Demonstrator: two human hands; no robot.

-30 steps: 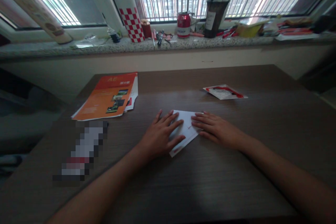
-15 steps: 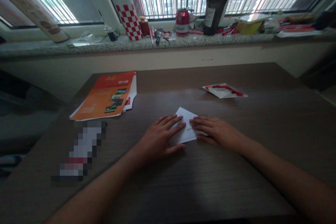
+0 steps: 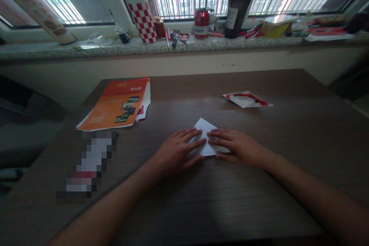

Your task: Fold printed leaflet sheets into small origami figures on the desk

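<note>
A small folded white paper [image 3: 205,130] lies on the dark wooden table [image 3: 259,184], near its middle. My left hand [image 3: 177,152] rests flat on the paper's left part, fingers stretched out and slightly apart. My right hand [image 3: 235,145] lies flat on its right part, fingers straight and close together. The fingertips of both hands nearly meet over the paper. Only a pointed far corner and a strip between the hands show; the rest is hidden beneath the palms.
An orange booklet [image 3: 117,105] on loose sheets lies at the far left. A blurred-out item [image 3: 88,163] sits in front of it. A white and red packet [image 3: 247,99] lies at the far right. The stone windowsill [image 3: 86,52] carries a checkered bottle [image 3: 141,7], a red can [image 3: 201,23], a dark cup [image 3: 235,13] and clutter.
The paper has become smaller and more compact under my hands; its near lower flap no longer shows. Both hands have drawn closer together over it.
</note>
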